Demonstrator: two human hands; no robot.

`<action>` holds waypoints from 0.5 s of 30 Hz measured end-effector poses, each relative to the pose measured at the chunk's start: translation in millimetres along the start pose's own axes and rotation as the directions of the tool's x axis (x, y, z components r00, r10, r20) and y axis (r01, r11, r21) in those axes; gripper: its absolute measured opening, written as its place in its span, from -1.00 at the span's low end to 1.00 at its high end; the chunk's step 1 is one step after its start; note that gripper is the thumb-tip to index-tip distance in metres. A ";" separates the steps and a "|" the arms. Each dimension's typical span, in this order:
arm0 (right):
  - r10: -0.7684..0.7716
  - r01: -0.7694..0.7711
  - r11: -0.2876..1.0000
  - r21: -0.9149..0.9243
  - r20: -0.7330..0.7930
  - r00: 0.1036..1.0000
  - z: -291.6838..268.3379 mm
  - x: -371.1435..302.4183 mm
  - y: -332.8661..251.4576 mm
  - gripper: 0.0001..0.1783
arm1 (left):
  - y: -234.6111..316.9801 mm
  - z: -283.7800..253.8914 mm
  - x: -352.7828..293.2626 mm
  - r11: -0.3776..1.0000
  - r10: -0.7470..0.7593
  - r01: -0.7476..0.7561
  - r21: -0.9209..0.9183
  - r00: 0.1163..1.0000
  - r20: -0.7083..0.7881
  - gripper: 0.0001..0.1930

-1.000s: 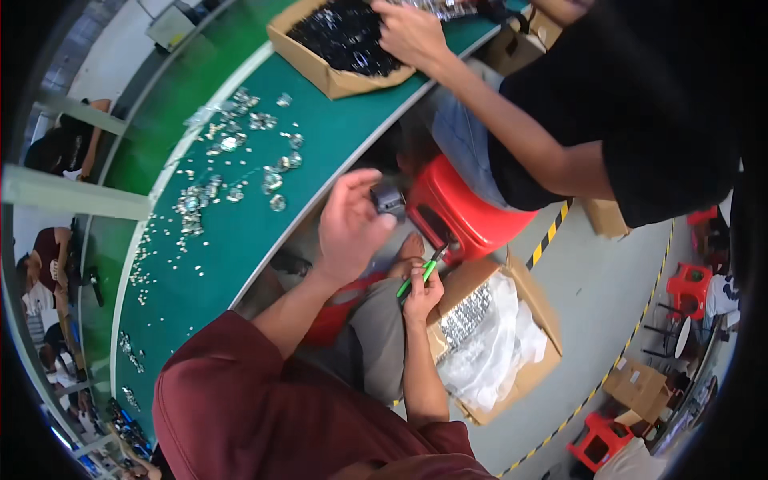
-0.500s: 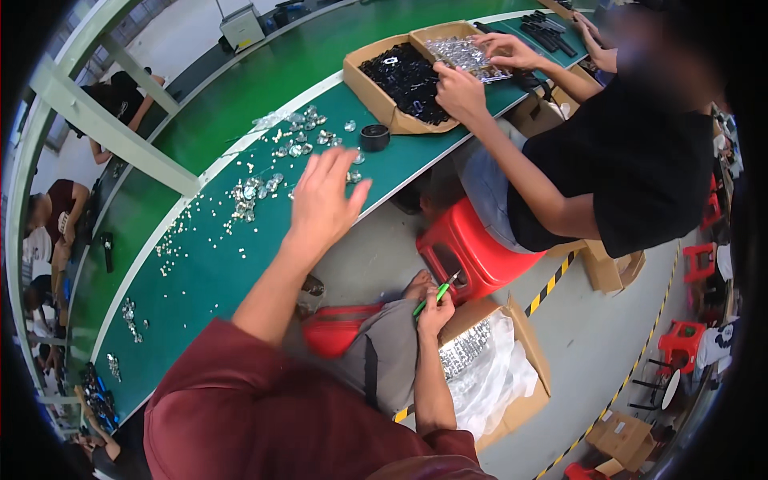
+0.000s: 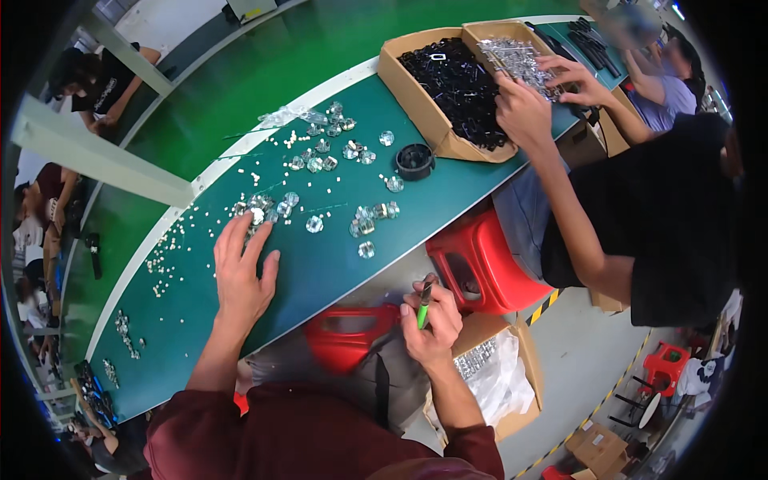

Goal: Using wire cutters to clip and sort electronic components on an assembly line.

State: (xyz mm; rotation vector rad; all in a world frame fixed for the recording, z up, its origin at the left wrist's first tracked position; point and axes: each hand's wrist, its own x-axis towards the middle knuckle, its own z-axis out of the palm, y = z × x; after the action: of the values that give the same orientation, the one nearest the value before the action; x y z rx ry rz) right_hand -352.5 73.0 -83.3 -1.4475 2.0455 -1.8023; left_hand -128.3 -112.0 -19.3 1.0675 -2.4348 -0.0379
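My left hand (image 3: 242,276) is over the green tabletop, fingers stretched out and apart. Its fingertips reach a cluster of clear, faceted round plastic pieces (image 3: 260,204); whether they touch any piece I cannot tell. Off the table's near edge, my right hand (image 3: 432,328) is closed around a slim green-handled tool (image 3: 423,314). The tool's dark metal end points up between thumb and fingers. More clear round pieces (image 3: 314,224) lie to the right of my left hand, some in small groups. Tiny pale bits (image 3: 164,248) are scattered to the left.
A black round cup (image 3: 414,162) stands near a cardboard box (image 3: 448,144) of black parts and silver pieces. A co-worker's hands (image 3: 528,116) are at that box. Red stools (image 3: 488,268) and a carton with plastic wrapping (image 3: 512,392) are below the table edge.
My left hand has moved left and down to the cluster of clear pieces. My right hand has come up with the green-handled tool, which now points upward. The view has shifted.
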 end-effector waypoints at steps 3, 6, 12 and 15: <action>-0.117 0.111 0.993 0.052 0.131 0.985 9.3 42.4 -17.9 -0.81 | -15.2 10.0 1.8 1.000 0.005 -0.005 -0.015 1.000 -0.002 -0.67; -0.209 0.184 0.973 0.138 0.198 0.958 34.7 74.4 -35.0 -0.82 | -25.1 18.4 5.2 0.997 -0.038 0.035 -0.073 0.998 -0.046 -0.69; -0.191 0.098 0.945 0.311 0.286 0.939 93.7 75.0 -59.3 -0.79 | -21.7 4.4 5.3 0.982 -0.122 0.114 -0.150 0.992 -0.042 -0.50; -0.217 0.099 0.932 0.348 0.320 0.922 113.7 61.6 -63.3 -0.75 | -24.3 -5.0 -9.0 0.960 -0.248 0.250 -0.125 0.968 0.029 -0.53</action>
State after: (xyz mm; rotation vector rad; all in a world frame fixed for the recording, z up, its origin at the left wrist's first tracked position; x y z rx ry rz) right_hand -283.3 -44.6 -37.3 -1.7208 1.4193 -1.6757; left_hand -104.2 -121.8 -23.7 1.3108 -2.2605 -0.2798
